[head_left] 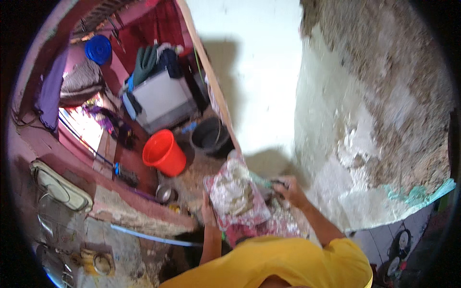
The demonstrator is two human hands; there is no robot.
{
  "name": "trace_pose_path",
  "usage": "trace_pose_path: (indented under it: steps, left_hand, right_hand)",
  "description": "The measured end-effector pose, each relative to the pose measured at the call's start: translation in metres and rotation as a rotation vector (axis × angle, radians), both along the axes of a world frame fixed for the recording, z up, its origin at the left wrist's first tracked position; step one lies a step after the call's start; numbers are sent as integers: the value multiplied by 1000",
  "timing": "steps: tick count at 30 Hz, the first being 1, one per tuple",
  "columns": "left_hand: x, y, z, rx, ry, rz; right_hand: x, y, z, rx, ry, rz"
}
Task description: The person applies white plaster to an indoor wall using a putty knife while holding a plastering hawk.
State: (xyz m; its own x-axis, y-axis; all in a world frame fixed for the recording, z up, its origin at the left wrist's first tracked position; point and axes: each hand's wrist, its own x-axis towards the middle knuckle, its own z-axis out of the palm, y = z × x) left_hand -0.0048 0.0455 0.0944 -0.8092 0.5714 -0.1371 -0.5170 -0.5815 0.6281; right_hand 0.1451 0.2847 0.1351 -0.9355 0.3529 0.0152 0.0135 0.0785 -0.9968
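My left hand (pixel 208 212) grips the left edge of a flat, reddish board (pixel 261 211). A heap of whitish wet plaster (pixel 231 194) covers most of the board's top. In my right hand (pixel 291 191), the fingers are closed round the dark handle of a putty knife (pixel 260 180). Its pale greenish blade reaches left to the edge of the plaster heap. Just beyond my hands stands a wall with a smooth white part (pixel 266 91) and a rough, bare part (pixel 384 96). Fresh wet-looking plaster (pixel 355 153) shows on the wall to the right.
To the left, a red bucket (pixel 164 152) and a black bucket (pixel 210 137) stand on the floor beside a metal pot (pixel 166 193). Behind them is a white and grey washing machine (pixel 163 102) with cloths on top. A low broken wall (pixel 139 211) runs along the left.
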Motion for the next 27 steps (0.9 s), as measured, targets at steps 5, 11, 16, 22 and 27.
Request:
trace_pose_path:
  steps: [5, 11, 16, 22, 27]
  left_hand:
    - [11, 14, 54, -137, 130, 52]
    - [-2, 18, 57, 144, 83, -24]
    - [-2, 7, 71, 170, 78, -73]
    - [-35, -10, 37, 53, 80, -19]
    - [-51, -18, 43, 48, 123, -23]
  right_hand:
    - [0, -4, 48, -417, 316, 56]
    - [-17, 3, 131, -495, 613, -58]
    - [-70, 14, 208, -165, 1044, -409]
    - [-142, 49, 273, 373, 1131, -919]
    - [-186, 85, 297, 837, 1191, -1255]
